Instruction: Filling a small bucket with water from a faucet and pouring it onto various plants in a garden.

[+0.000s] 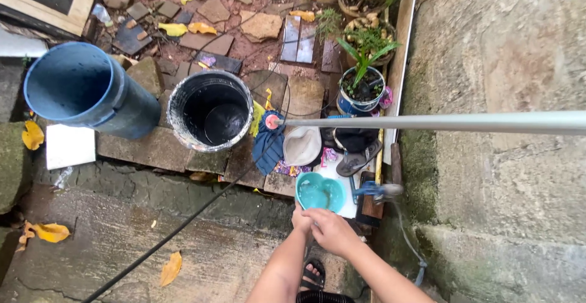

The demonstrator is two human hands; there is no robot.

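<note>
The person's left hand [300,220] and right hand [332,231] press together, fingers curled with nothing visibly held, just below the teal scoop [321,193], which lies straight ahead, the left hand slightly nearer.

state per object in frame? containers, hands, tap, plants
teal basin: upright, holds water
left hand: pressed against right hand, below the basin
right hand: over left hand, holds nothing visible
black bucket: upright, open, dark inside
blue barrel: open, no lid
tap: flow cannot be told
potted plant: upright
metal pole: horizontal
</note>
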